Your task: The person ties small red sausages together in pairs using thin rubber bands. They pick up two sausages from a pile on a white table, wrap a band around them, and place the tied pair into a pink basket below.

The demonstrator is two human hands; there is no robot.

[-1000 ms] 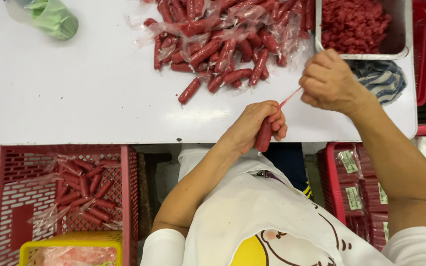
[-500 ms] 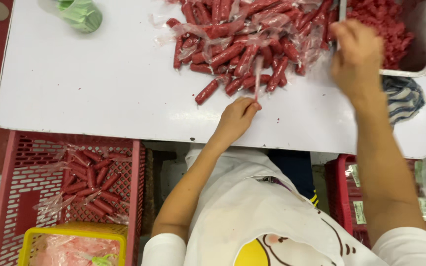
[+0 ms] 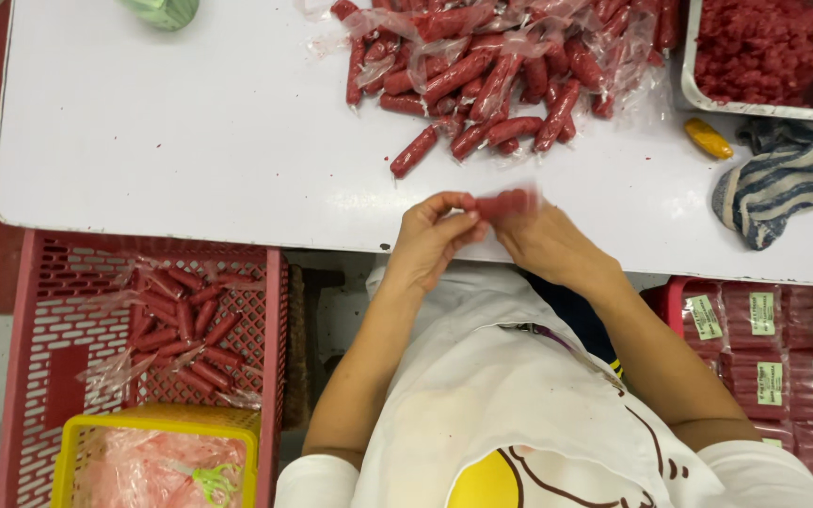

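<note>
At the near edge of the tabletop (image 3: 190, 160), the left hand (image 3: 430, 235) and right hand (image 3: 543, 243) close on one red sausage (image 3: 503, 203) (blurred); a firm pinch at each end would steady it. Down-left, a red crate (image 3: 39, 310) holds bagged sausages; up-right, a metal tray (image 3: 689, 89) holds red mince.

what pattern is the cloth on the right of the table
Dark blue and white stripes on the cloth, clearest in the head view.
</note>
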